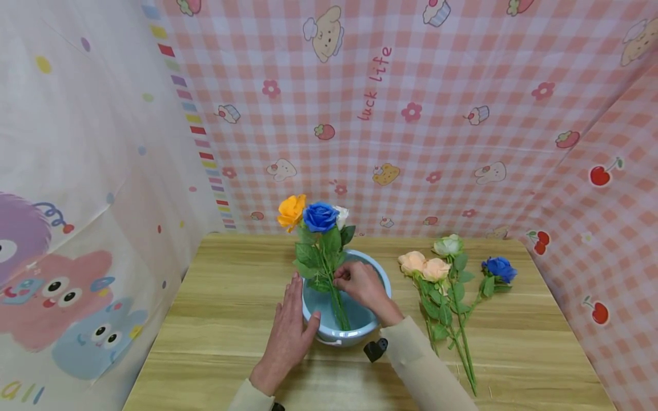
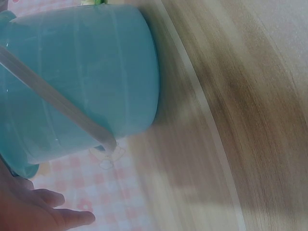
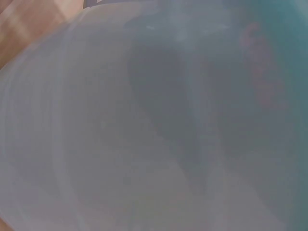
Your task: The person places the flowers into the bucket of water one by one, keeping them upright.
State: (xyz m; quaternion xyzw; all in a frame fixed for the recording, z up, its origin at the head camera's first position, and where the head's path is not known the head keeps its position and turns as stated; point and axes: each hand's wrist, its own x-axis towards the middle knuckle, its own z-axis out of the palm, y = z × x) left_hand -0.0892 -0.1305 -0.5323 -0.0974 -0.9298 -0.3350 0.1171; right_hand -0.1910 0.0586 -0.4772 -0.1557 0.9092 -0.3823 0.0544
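A light blue bucket point(image 1: 385, 279) stands on the wooden table. Artificial roses lean in it: an orange rose point(image 1: 292, 212), a blue rose point(image 1: 320, 217) and a white rose point(image 1: 341, 216) partly hidden behind the blue one. My right hand point(image 1: 362, 282) reaches over the bucket and pinches the green stems point(image 1: 336, 305) between thumb and fingers. At the bucket's left side, my left hand point(image 1: 289, 328) rests against the rim with straight fingers. The left wrist view shows the bucket's ribbed wall point(image 2: 96, 62) and its pale handle point(image 2: 57, 98); the bucket's wall point(image 3: 110, 125) fills the right wrist view.
To the right on the table point(image 1: 231, 308) lie more stemmed roses: peach roses point(image 1: 424, 266), a pale green-white rose point(image 1: 448, 245) and another blue rose point(image 1: 498, 269). A pink checked cloth point(image 1: 390, 142) hangs behind the table, and a white printed cloth point(image 1: 118, 148) hangs at left.
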